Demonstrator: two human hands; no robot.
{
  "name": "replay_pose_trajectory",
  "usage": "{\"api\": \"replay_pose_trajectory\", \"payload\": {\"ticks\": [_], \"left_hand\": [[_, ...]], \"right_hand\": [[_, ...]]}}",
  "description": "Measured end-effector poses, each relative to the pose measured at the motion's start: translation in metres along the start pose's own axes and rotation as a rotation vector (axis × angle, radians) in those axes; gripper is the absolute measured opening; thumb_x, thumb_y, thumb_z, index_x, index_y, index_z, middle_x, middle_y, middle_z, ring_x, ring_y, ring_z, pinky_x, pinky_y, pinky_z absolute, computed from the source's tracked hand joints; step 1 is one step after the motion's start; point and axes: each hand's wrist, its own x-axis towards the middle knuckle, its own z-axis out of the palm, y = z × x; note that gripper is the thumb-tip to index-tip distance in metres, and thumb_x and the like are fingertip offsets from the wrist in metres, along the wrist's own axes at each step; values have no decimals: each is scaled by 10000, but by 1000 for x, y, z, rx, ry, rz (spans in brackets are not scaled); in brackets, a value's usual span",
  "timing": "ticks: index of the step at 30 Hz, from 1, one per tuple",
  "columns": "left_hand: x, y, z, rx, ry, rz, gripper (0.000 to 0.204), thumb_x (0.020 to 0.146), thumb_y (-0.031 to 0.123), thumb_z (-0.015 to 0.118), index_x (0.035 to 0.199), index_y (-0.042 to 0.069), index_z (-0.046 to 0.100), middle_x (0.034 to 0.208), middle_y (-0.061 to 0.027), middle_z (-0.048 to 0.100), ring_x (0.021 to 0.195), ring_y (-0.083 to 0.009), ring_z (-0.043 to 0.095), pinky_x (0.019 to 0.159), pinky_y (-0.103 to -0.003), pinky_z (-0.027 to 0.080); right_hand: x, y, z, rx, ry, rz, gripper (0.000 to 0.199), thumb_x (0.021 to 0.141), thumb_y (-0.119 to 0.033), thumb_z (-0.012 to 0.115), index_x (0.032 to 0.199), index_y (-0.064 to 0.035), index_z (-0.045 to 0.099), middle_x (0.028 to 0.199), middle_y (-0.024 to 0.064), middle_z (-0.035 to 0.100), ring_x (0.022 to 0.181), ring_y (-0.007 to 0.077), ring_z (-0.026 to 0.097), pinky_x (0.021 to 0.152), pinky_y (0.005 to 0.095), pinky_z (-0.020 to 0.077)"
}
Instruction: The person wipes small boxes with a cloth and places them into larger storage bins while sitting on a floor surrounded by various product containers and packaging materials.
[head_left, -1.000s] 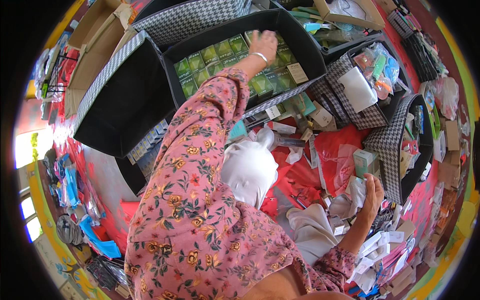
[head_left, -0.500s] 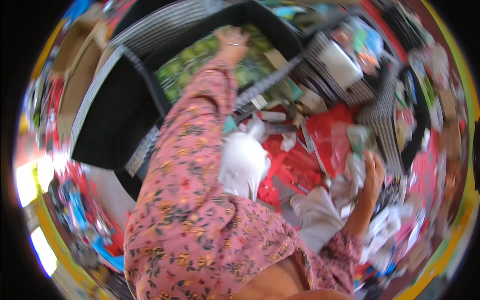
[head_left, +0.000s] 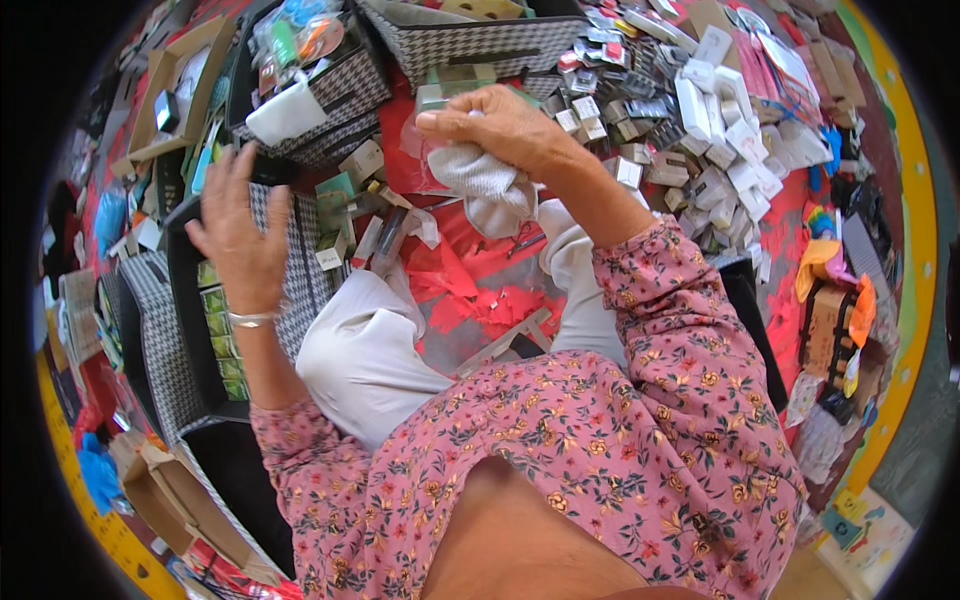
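My right grip (head_left: 505, 130) is clenched on a white cloth (head_left: 482, 185); it bunches under my palm and its folds hang below my fingers, above the floor ahead of my knees. My left grip (head_left: 243, 235) is released, palm down with the fingers spread, over the long black bin (head_left: 310, 262) with the checked outer wall. Whether those fingers touch its rim I cannot tell. Inside that bin, just left of my left wrist, green boxes (head_left: 216, 322) sit in a column. A pale bracelet (head_left: 253, 320) circles that wrist.

Between my two grips lies a jumble of small cartons (head_left: 362, 160). Beyond the left grip, off to its right, stands a checked basket (head_left: 335, 110) filled with bagged goods, a white pouch (head_left: 286, 112) lying over its near edge. Farther out and to the left of that basket is a cardboard box (head_left: 150, 130). Straight beyond my right grip is another checked bin (head_left: 480, 48), and a pale green box (head_left: 431, 97) shows just past my fingertips, partly hidden by the hand. To the right of that grip, small white boxes (head_left: 722, 145) spread in a loose heap. Below it, between my knees, lies crumpled red sheeting (head_left: 445, 282).
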Motion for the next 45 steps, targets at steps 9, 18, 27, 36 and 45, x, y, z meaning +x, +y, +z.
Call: {"api": "replay_pose_trajectory", "payload": {"ticks": [9, 18, 27, 36, 45], "left_hand": [[-3, 155, 34, -377, -601, 516, 383, 797, 215, 565, 1156, 97, 506, 1065, -82, 583, 978, -252, 547, 944, -418, 335], [-30, 137, 150, 141, -1253, 513, 448, 777, 310, 575, 1157, 93, 476, 1060, -127, 565, 968, -300, 558, 820, -421, 430], [-27, 143, 169, 6, -1145, 521, 471, 766, 249, 601, 1182, 91, 448, 1135, -107, 535, 1026, -279, 521, 896, -417, 378], [-24, 155, 178, 32, -1177, 549, 487, 748, 231, 620, 1178, 67, 459, 1134, -112, 533, 1007, -281, 528, 884, -393, 387], [-29, 156, 199, 72, -1262, 528, 493, 744, 227, 617, 1190, 82, 465, 1155, -116, 528, 1016, -293, 524, 891, -392, 384]], "right_hand": [[-128, 132, -205, 714, 698, -8, 165, 751, -202, 614, 827, -55, 612, 765, 43, 613, 652, 147, 595, 626, 274, 493], [-277, 348, -260, 667, 1207, 528, 154, 751, -182, 571, 759, -33, 608, 693, 84, 614, 586, 179, 599, 474, 289, 485], [-226, 424, -194, -200, 898, 905, 322, 641, -76, 665, 936, 46, 626, 869, 158, 646, 777, 206, 620, 697, 297, 476], [-212, 438, -274, -399, 1036, 1024, 368, 608, -305, 720, 854, -35, 669, 860, 147, 649, 790, 250, 625, 722, 345, 463], [-162, 566, -301, 80, 1246, 1183, 569, 601, -340, 746, 962, 77, 605, 1063, 212, 582, 968, 262, 586, 817, 316, 457]]}}
